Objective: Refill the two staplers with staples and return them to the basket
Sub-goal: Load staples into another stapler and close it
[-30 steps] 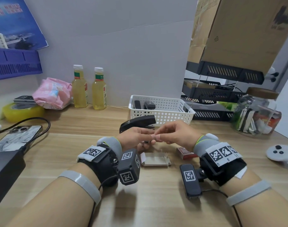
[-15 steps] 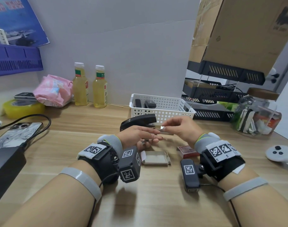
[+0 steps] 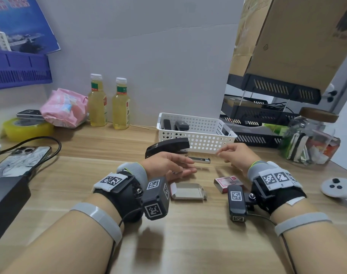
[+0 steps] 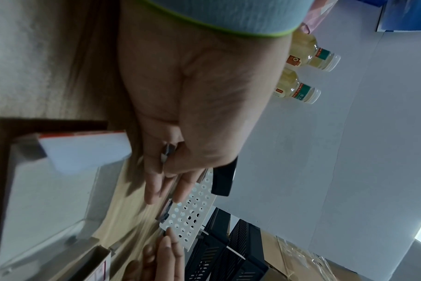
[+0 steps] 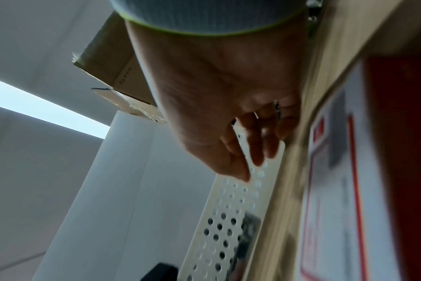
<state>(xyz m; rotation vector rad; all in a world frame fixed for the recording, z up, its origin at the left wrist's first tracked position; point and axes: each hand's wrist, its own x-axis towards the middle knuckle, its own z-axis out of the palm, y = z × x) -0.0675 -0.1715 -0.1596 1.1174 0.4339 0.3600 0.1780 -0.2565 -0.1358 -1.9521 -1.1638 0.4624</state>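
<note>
My left hand [image 3: 168, 165] grips a black stapler [image 3: 168, 146] just above the desk, in front of the white basket [image 3: 204, 139]. The stapler's metal staple rail [image 3: 201, 160] sticks out to the right past my fingers. My right hand [image 3: 233, 153] hovers to the right of the rail's tip with loosely curled fingers, holding nothing. A second black stapler [image 3: 181, 125] lies in the basket. An open staple box tray [image 3: 188, 191] and its red and white sleeve [image 3: 229, 181] lie on the desk by my wrists. In the left wrist view the stapler [image 4: 222, 180] shows beyond my fingers.
Two bottles [image 3: 97, 101] stand at the back wall, left of the basket. A glass jar [image 3: 307, 143] and a white controller [image 3: 338, 187] sit at the right. A phone [image 3: 16, 161], a cable and yellow tape [image 3: 26, 127] lie at the left. Black trays [image 3: 267, 119] stand behind the basket.
My right hand has let go at the stapler's front and drawn away to the right. The metal rail now stands out bare. The left hand keeps its hold on the stapler.
</note>
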